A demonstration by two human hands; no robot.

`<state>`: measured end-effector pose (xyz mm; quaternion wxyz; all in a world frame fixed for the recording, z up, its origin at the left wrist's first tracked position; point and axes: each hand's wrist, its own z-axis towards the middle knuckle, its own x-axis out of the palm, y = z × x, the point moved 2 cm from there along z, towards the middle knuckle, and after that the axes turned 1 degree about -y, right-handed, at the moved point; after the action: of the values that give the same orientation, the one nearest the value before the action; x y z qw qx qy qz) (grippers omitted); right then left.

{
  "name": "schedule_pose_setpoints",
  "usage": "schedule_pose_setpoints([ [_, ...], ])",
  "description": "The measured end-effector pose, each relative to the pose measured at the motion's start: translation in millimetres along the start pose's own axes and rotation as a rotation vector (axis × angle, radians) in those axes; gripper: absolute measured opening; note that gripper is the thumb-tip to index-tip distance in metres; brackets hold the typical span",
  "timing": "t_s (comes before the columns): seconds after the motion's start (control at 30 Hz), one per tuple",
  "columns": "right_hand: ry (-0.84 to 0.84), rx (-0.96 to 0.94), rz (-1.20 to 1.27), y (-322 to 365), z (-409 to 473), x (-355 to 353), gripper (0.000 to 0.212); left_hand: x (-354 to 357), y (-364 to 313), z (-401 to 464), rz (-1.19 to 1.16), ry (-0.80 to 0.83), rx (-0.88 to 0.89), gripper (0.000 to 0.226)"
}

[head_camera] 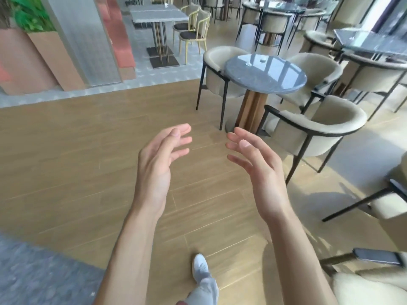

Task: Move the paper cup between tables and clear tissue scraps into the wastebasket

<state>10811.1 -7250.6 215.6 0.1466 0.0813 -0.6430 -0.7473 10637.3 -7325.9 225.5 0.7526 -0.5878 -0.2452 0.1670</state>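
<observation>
My left hand (161,159) and my right hand (255,164) are held out in front of me above the wooden floor, palms facing each other, fingers loosely spread, holding nothing. Ahead to the right stands a round grey table (284,83). Two small pale scraps lie on its top: one (248,64) near the middle left, another (262,60) a little further back. They are too small to tell apart as tissue or something else. No paper cup and no wastebasket show in this view.
Cream armchairs (317,130) with black legs ring the round table. More tables and chairs fill the back and right. A rectangular grey table (158,12) stands at the back, a planter (41,56) at the left. My shoe (200,264) steps on the floor below.
</observation>
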Motion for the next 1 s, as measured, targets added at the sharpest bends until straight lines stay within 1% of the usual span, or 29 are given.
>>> schedule_pose_setpoints([
  [0.07, 0.009, 0.013, -0.014, -2.2, 52.4, 2.1, 0.048, 13.4, 8.6, 50.9, -0.024, 0.007, -0.009, 0.034],
  [0.13, 0.034, 0.021, -0.023, -0.1, 104.6, 6.0, 0.043, 24.7, 12.8, 99.7, -0.039, 0.008, -0.015, 0.036],
  [0.27, 0.022, -0.014, -0.008, 5.1, 193.7, 10.0, 0.050, 44.5, 17.8, 182.5, -0.052, 0.005, -0.009, 0.031],
  [0.4, -0.018, 0.028, 0.047, -11.0, 264.5, 17.3, 0.037, 53.1, 27.4, 249.9, -0.027, 0.014, -0.032, 0.035],
  [0.57, 0.014, 0.096, 0.078, -38.6, 355.8, 42.5, 0.038, 54.6, 47.3, 337.9, -0.008, -0.033, -0.033, 0.034],
  [0.67, 0.037, 0.103, 0.088, -54.2, 424.4, 56.1, 0.037, 58.2, 64.4, 399.2, 0.002, -0.075, -0.025, 0.034],
  [0.87, 0.131, 0.095, 0.139, -75.7, 581.9, 92.3, 0.037, 76.7, 89.3, 537.9, 0.051, -0.148, 0.005, 0.028],
  [1.0, 0.280, 0.116, 0.190, -73.1, 689.7, 144.1, 0.033, 68.3, 81.7, 633.7, 0.082, -0.254, 0.040, 0.037],
])
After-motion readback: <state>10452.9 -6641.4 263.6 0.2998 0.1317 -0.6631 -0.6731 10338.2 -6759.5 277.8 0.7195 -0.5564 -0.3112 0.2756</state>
